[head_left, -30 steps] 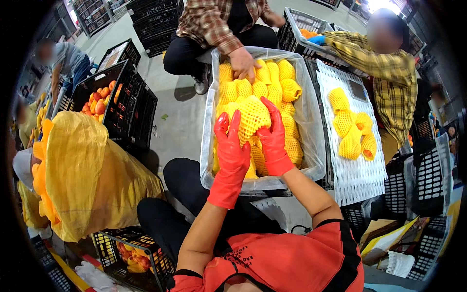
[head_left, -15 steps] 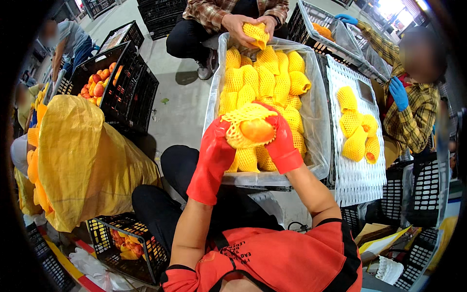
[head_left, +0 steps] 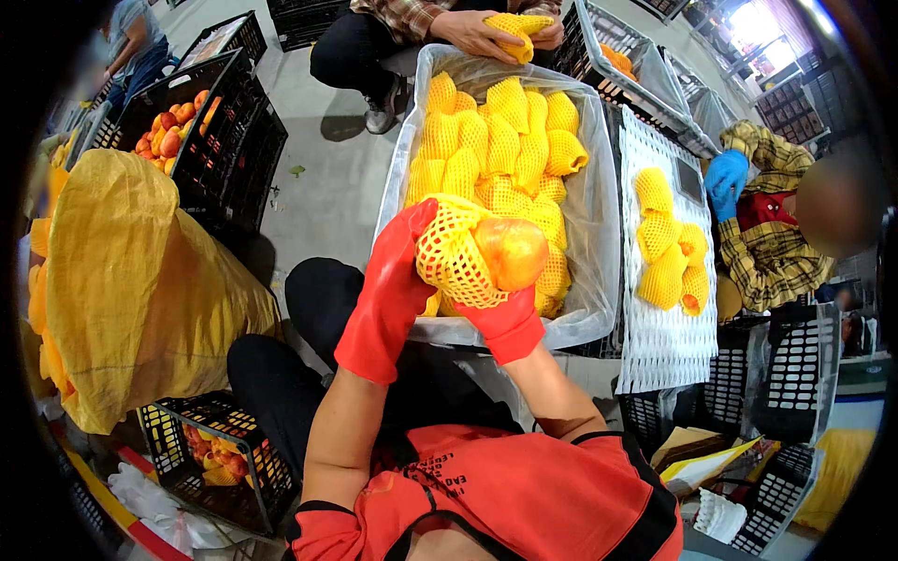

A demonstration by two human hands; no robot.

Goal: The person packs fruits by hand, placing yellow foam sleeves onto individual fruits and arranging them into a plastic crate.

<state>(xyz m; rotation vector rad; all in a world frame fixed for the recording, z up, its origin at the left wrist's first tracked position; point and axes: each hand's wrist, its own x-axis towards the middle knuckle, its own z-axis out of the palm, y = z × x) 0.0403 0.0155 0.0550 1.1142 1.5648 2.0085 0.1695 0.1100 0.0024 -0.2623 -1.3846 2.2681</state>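
Observation:
My left hand (head_left: 400,257), in a red rubber glove, is closed on a yellow foam net sleeve (head_left: 453,252). The sleeve sits around one side of an orange-red fruit (head_left: 514,254), whose other side is bare. From below, my right hand (head_left: 508,325) in the matching glove grips the fruit; its fingers are partly hidden. Both hands are over the near part of a crate with a clear plastic liner (head_left: 591,271), filled with several fruits in yellow foam sleeves (head_left: 502,150).
White woven matting (head_left: 669,351) on the right carries several sleeved fruits (head_left: 661,234). Black crates of fruit (head_left: 234,140) and a yellow sack (head_left: 122,309) stand left. Across from me, another person's hands (head_left: 482,35) hold a sleeved fruit; a blue-gloved person (head_left: 772,224) sits at right.
The fruit has turned and more of its bare side shows. My right hand has shifted beneath it. The blue-gloved person's hands have come together, and the whole view has shifted slightly.

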